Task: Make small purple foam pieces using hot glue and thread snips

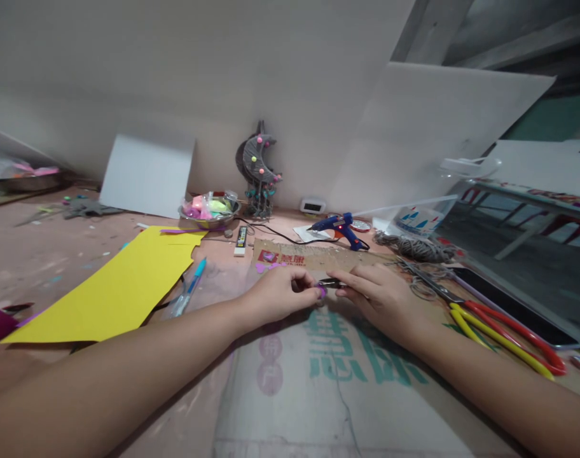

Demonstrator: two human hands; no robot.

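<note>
The left hand [280, 296] pinches a small purple piece [322, 292] above a flattened cardboard sheet [290, 416] at the near edge of the pinkish table [56, 267]. The right hand's [385, 302] fingers grip a small dark metal tool [329, 282], its tip at the piece — work there looks unfinished. Purple scraps [262, 268] lie loose; the grey moon-shaped ornament [252, 156] near the far edge looks complete.

Nearer than the left hand [281, 291] and right hand [388, 299], flat cardboard [290, 413] leaves passage. Scissors [472, 306] obstruct the right, a glue gun [335, 223] the far side.
</note>
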